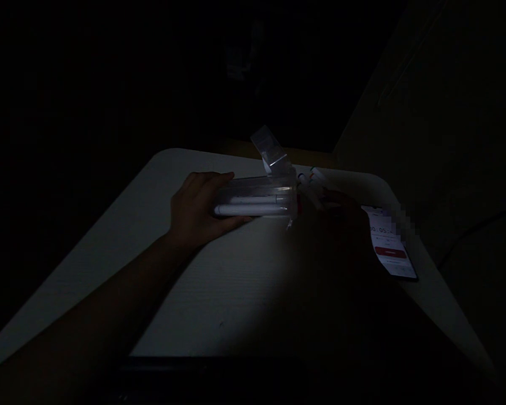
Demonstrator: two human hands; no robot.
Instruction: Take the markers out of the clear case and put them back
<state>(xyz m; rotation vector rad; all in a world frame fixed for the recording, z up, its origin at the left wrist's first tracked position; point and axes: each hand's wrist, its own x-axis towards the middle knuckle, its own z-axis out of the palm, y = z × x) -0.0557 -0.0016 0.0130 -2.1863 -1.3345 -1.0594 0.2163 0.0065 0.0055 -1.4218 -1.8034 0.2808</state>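
Note:
A clear plastic case (253,188) lies on its side on the table, and my left hand (196,205) is wrapped round its left end. Inside it are white markers (248,209). Its clear flap (270,147) stands up at the right end, which faces my right hand (348,211). That hand is in deep shadow, its fingers closed round several white markers (314,185) with coloured ends. A small red thing (299,203) shows between the case and these markers; I cannot make out what it is.
A phone (392,253) with a lit timer screen lies beside my right wrist. The pale table (236,292) has rounded far corners. A dark object (211,374) lies along the near edge. The surroundings are very dark, with a wall (459,124) on the right.

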